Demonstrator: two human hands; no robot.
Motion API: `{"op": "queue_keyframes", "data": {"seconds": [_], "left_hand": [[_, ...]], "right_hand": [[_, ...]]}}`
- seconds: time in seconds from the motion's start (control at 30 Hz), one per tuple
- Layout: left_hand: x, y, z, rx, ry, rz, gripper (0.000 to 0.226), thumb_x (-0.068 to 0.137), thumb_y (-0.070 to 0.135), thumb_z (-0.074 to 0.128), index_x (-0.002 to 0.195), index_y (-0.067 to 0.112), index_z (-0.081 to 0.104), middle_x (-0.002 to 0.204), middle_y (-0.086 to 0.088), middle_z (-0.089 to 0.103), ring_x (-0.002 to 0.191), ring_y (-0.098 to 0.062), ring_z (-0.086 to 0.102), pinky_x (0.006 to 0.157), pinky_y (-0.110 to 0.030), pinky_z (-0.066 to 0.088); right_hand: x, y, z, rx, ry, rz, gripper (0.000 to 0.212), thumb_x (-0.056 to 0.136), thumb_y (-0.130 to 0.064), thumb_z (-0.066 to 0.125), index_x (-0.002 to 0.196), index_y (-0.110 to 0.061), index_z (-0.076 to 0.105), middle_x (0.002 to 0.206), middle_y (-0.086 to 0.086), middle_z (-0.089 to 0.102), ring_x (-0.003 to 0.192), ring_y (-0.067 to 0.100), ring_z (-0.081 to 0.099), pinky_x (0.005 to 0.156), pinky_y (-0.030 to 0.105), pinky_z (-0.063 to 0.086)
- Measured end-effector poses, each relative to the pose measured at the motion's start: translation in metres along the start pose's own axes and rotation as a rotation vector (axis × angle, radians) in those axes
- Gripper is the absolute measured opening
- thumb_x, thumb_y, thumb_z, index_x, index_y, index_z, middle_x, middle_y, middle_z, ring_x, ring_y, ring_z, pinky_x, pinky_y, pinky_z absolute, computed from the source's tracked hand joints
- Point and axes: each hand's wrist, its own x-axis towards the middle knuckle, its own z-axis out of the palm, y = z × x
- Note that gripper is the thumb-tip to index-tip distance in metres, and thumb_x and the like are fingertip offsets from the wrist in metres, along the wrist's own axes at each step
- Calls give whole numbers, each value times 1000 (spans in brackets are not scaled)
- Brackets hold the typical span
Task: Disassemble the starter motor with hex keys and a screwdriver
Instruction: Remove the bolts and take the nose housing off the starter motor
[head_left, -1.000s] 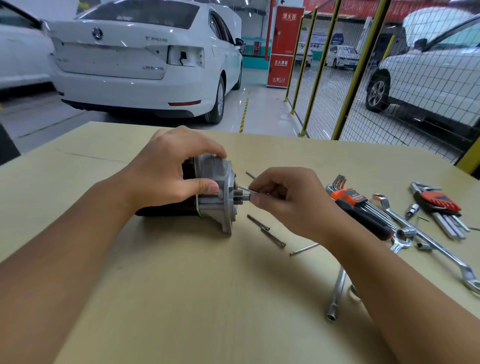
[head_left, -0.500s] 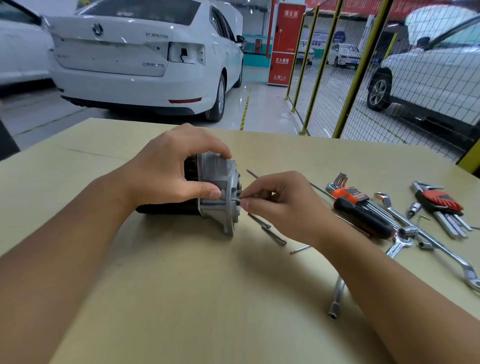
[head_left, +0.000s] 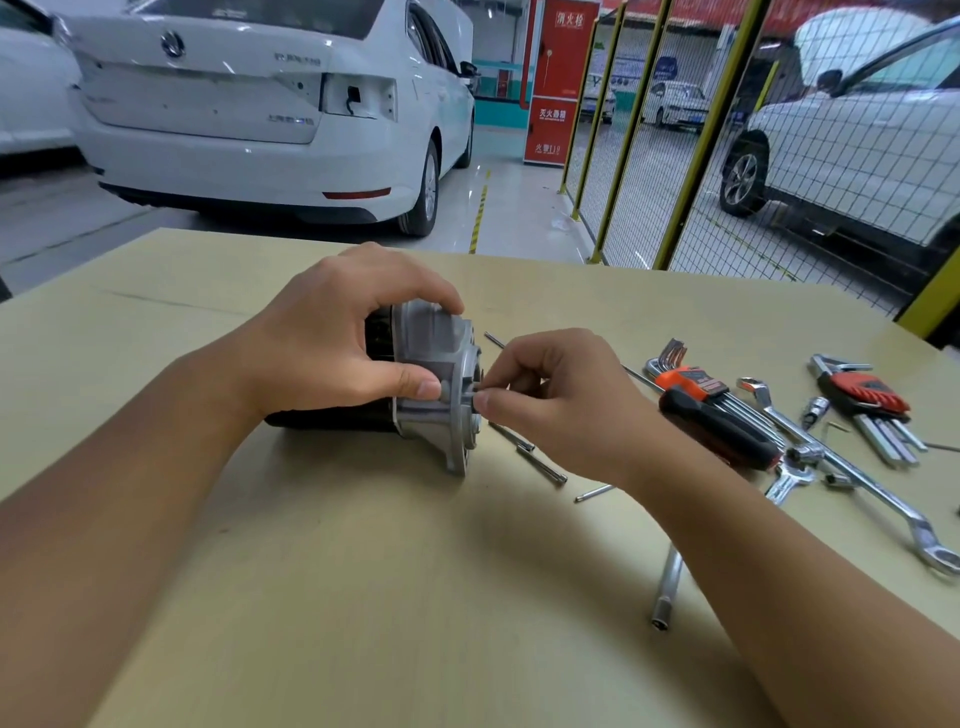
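Starter motor (head_left: 431, 384) lying on desk (head_left: 363, 597), centre. Left hand (head_left: 332, 338) gripping housing, black body mostly hidden. Right hand (head_left: 550, 400) fingers (head_left: 485, 400) pinching small part at flange face; part itself obscured. Screwdriver (head_left: 717, 426) right, shaft partly hidden behind right hand.

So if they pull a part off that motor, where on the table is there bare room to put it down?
The table is bare in front of the starter motor, between the two forearms, and to its far left. Behind the motor is bare too. The right side is crowded: loose bolts, screwdriver, hex key sets and wrenches.
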Motion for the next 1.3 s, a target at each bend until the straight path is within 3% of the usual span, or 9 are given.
{"op": "queue_keyframes", "data": {"seconds": [0.33, 0.5, 0.67, 0.87, 1.1, 1.2, 1.3], "left_hand": [[0, 2, 1, -5, -6, -18, 60, 66, 47, 87, 121, 36, 66, 120, 14, 67, 117, -20, 60, 98, -54, 49], [0, 4, 1, -2, -2, -28, 59, 67, 47, 86, 121, 36, 66, 120, 16, 67, 117, -18, 60, 98, -53, 48], [0, 6, 0, -2, 0, -36, 60, 66, 47, 86, 121, 36, 66, 120, 17, 67, 117, -17, 59, 99, -53, 48], [1, 7, 1, -2, -2, -45, 59, 67, 50, 85, 122, 37, 66, 119, 18, 66, 116, -16, 59, 98, -52, 48], [0, 7, 0, -9, 8, -35, 58, 68, 56, 81, 122, 39, 64, 118, 17, 66, 115, -17, 60, 97, -52, 49], [0, 8, 0, -3, 6, -37, 58, 68, 50, 84, 122, 39, 64, 119, 17, 66, 115, -17, 60, 97, -52, 49], [-1, 9, -2, 29, -18, -33, 55, 71, 48, 83, 122, 35, 66, 122, 14, 66, 116, -18, 60, 98, -53, 48]], "right_hand": [[1, 3, 1, 28, 47, -17, 11, 81, -14, 81, 71, -14, 75, 58, 4, 66, 49, 5, 49, 52, 22, 40], [1, 3, 1, -50, 32, -36, 11, 80, -13, 80, 70, -14, 75, 56, -3, 63, 49, 4, 48, 52, 15, 37], [2, 3, 0, 186, 0, 70, 10, 81, -13, 81, 73, -8, 75, 63, 19, 66, 50, 12, 47, 49, 24, 37], [1, 0, 1, 37, 28, 1, 13, 80, -11, 80, 69, -11, 74, 50, -7, 57, 44, 3, 43, 49, 13, 34], [-2, -1, 4, -60, 60, -82, 12, 82, -9, 79, 71, -10, 73, 56, -11, 61, 52, 4, 52, 54, 14, 38], [-2, 0, 4, -166, 75, -208, 12, 83, -8, 76, 72, -9, 71, 62, -5, 64, 59, 13, 60, 56, 28, 47], [-2, 3, 5, -196, 98, -293, 9, 81, -7, 74, 74, -8, 70, 61, 0, 64, 58, 19, 59, 56, 37, 48]]}}
